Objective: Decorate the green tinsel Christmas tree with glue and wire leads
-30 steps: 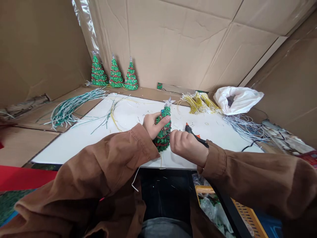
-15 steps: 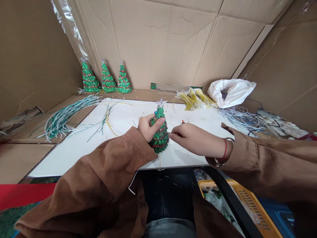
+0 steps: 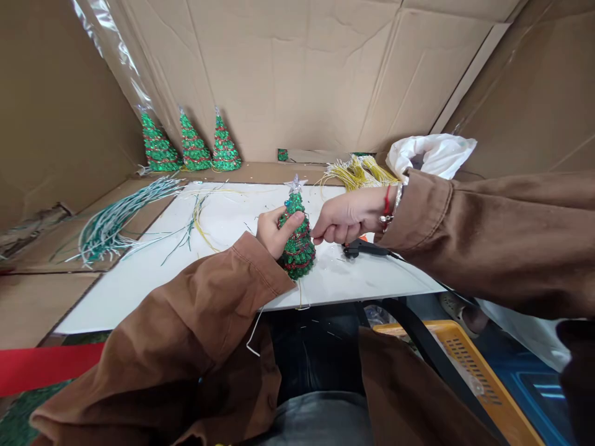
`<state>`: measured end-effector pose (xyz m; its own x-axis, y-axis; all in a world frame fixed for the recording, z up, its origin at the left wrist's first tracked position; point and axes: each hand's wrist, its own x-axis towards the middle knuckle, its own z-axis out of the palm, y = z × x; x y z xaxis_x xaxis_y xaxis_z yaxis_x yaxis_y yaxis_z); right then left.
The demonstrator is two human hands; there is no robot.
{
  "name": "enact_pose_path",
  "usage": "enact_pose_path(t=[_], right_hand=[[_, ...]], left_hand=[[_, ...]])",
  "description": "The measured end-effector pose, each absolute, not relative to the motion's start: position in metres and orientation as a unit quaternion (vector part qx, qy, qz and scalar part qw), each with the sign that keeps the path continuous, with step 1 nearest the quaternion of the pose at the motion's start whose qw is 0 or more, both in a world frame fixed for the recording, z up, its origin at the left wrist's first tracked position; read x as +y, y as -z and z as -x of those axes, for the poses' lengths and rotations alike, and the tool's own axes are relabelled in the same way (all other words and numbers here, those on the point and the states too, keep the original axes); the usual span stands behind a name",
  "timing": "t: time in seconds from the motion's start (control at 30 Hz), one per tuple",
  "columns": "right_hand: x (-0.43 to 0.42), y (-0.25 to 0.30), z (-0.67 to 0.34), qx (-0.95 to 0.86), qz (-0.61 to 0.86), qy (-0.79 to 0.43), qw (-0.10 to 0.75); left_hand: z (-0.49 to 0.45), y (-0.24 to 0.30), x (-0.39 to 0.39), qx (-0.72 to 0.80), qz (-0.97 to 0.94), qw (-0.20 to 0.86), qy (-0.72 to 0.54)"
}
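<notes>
My left hand (image 3: pixel 274 229) is wrapped round a small green glitter tree (image 3: pixel 296 241) with red trim and a silver star, holding it upright on the white board (image 3: pixel 186 266). My right hand (image 3: pixel 341 220) is raised beside the tree, fingers curled and pinched against its right side; what they pinch is too small to make out. A black glue gun (image 3: pixel 367 249) lies on the board just under my right wrist, free of either hand.
Three finished trees (image 3: pixel 193 144) stand at the back left against cardboard walls. Green-white wires (image 3: pixel 116 214) lie left, yellow wires (image 3: pixel 357 173) and a white bag (image 3: pixel 432 155) at back right. An orange crate (image 3: pixel 469 365) sits below the table edge.
My right hand let go of the glue gun, which now lies on the board, and rose with the arm lifted to pinch at the tree's side. The left hand kept hold of the tree.
</notes>
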<state>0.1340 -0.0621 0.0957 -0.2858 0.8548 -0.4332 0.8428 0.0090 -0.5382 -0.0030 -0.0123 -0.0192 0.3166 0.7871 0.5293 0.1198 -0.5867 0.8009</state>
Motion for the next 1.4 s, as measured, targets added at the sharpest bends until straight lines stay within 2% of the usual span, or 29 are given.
enact_pose_path(t=[0.03,0.1,0.2,0.33,0.4,0.5,0.57,0.63,0.77,0.87,0.93,1.0,1.2,1.3,1.4], right_hand=[[-0.065,-0.093,-0.134,-0.667,0.615,-0.42,-0.009],[-0.073,-0.084,-0.137,-0.607,0.644,-0.465,0.024],[-0.091,-0.064,-0.143,-0.609,0.658,-0.421,0.137],[-0.1,-0.049,-0.143,-0.628,0.619,-0.418,0.217],[-0.094,-0.056,-0.14,-0.598,0.632,-0.452,0.198],[-0.082,-0.078,-0.137,-0.542,0.637,-0.543,0.066],[-0.078,-0.086,-0.137,-0.547,0.636,-0.544,0.027],[-0.08,-0.084,-0.139,-0.607,0.646,-0.461,0.042],[-0.095,-0.058,-0.144,-0.747,0.607,-0.231,0.143],[-0.098,-0.049,-0.146,-0.717,0.61,-0.293,0.165],[-0.095,-0.055,-0.144,-0.683,0.626,-0.353,0.131],[-0.091,-0.066,-0.141,-0.695,0.635,-0.327,0.081],[-0.1,-0.072,-0.131,-0.85,0.522,0.064,-0.033],[-0.106,-0.062,-0.132,-0.873,0.463,0.127,-0.083],[-0.105,-0.058,-0.136,-0.881,0.451,0.118,-0.083]], left_hand=[[0.002,0.019,-0.013,0.307,-0.738,0.336,-0.499],[0.0,0.018,-0.013,0.31,-0.732,0.339,-0.502],[-0.001,0.017,-0.013,0.319,-0.721,0.351,-0.506],[0.001,0.02,-0.012,0.315,-0.726,0.351,-0.5],[0.004,0.022,-0.011,0.313,-0.733,0.343,-0.498],[0.006,0.024,-0.011,0.307,-0.739,0.332,-0.499],[0.006,0.023,-0.012,0.305,-0.74,0.333,-0.498],[0.004,0.02,-0.014,0.302,-0.739,0.343,-0.495],[0.001,0.016,-0.017,0.293,-0.728,0.37,-0.497],[0.002,0.016,-0.018,0.293,-0.722,0.374,-0.504],[0.002,0.017,-0.017,0.294,-0.721,0.373,-0.505],[0.003,0.018,-0.016,0.298,-0.719,0.37,-0.507],[0.001,0.018,-0.014,0.304,-0.714,0.367,-0.513],[0.001,0.018,-0.014,0.299,-0.716,0.369,-0.512],[0.003,0.017,-0.014,0.299,-0.721,0.36,-0.511]])
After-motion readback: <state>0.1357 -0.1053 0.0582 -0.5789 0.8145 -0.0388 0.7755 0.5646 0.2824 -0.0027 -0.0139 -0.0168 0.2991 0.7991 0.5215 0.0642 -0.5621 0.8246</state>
